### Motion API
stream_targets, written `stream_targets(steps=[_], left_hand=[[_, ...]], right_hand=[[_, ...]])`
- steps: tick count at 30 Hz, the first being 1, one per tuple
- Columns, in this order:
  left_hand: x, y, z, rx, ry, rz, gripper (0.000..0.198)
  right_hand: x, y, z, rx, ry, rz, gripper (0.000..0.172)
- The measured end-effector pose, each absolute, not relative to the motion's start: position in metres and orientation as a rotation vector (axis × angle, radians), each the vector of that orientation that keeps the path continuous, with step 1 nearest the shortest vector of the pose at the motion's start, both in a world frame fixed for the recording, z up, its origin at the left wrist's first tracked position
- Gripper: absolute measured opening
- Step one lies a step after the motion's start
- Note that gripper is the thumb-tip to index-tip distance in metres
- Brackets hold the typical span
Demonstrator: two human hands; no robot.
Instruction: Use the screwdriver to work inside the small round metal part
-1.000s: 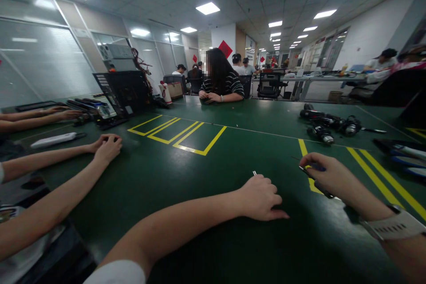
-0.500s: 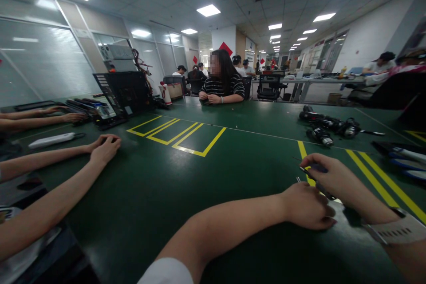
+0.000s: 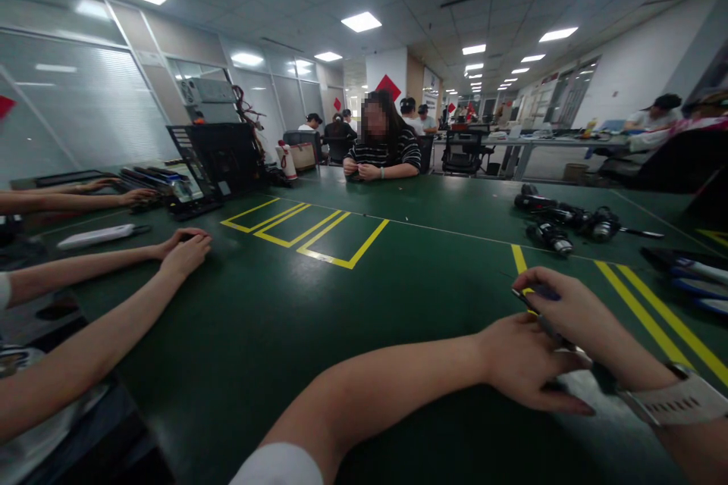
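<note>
My left hand (image 3: 526,364) is low over the green table (image 3: 296,333), its fingers pointing right and its thumb stretched away from them. I see nothing held in it. Just above and behind it, my right hand (image 3: 569,311) is closed in a pinch, with a watch on its wrist. Between its thumb and fingers is a slim dark rod-like tool (image 3: 519,294) with a shiny end; its exact kind is unclear. The tool's lower part runs behind my left hand's fingers. A yellow tape strip (image 3: 519,259) lies on the table just beyond the hands.
Dark power drills (image 3: 549,235) lie at the far right, with blue-handled tools (image 3: 699,284) nearer the edge. Yellow tape outlines (image 3: 353,261) mark the table's middle. At left are another person's hands (image 3: 185,250), a white elongated device (image 3: 96,236) and black equipment (image 3: 219,155). Someone sits opposite.
My left hand has opened, its thumb and fingers moving apart and to the right. The metal tip that showed above it is no longer visible. My right hand still pinches the slim tool.
</note>
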State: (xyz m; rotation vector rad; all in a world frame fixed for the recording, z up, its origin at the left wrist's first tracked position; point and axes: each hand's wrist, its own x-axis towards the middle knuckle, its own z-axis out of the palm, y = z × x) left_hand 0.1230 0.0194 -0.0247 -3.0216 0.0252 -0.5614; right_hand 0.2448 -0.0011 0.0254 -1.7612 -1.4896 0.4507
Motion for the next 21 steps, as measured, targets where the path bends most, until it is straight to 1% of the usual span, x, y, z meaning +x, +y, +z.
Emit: stream_targets(steps=[1, 4, 8, 11, 15, 19, 20, 21], left_hand=[[0.115, 0.019, -0.024, -3.028, 0.020, -0.583, 0.057], [0.081, 0.017, -0.020, -3.111, 0.005, -0.595, 0.045], [0.041, 0.014, -0.009, -3.255, -0.346, -0.671, 0.032], [0.028, 0.010, -0.003, -3.366, -0.533, -0.579, 0.025], [0.031, 0.006, -0.004, -3.480, -0.604, -0.415, 0.022], [0.038, 0.015, -0.009, -3.439, -0.838, -0.618, 0.011], [0.040, 0.019, -0.010, -3.405, -0.952, -0.677, 0.013], [0.042, 0.024, -0.010, -3.377, -1.072, -0.699, 0.020]], right_hand=[[0.244, -0.001, 0.025, -1.758, -1.462, 0.464, 0.010], [0.240, -0.002, 0.020, -1.728, -1.368, 0.516, 0.013], [0.220, -0.003, 0.007, -1.635, -1.236, 0.639, 0.017], [0.201, -0.007, -0.002, -1.579, -1.158, 0.763, 0.017], [0.187, -0.011, -0.006, -1.513, -1.068, 0.898, 0.013], [0.196, -0.010, -0.005, -1.475, -0.957, 0.960, 0.011], [0.200, -0.009, -0.004, -1.467, -0.928, 0.971, 0.011], [0.205, -0.008, -0.002, -1.457, -0.899, 0.978, 0.012]])
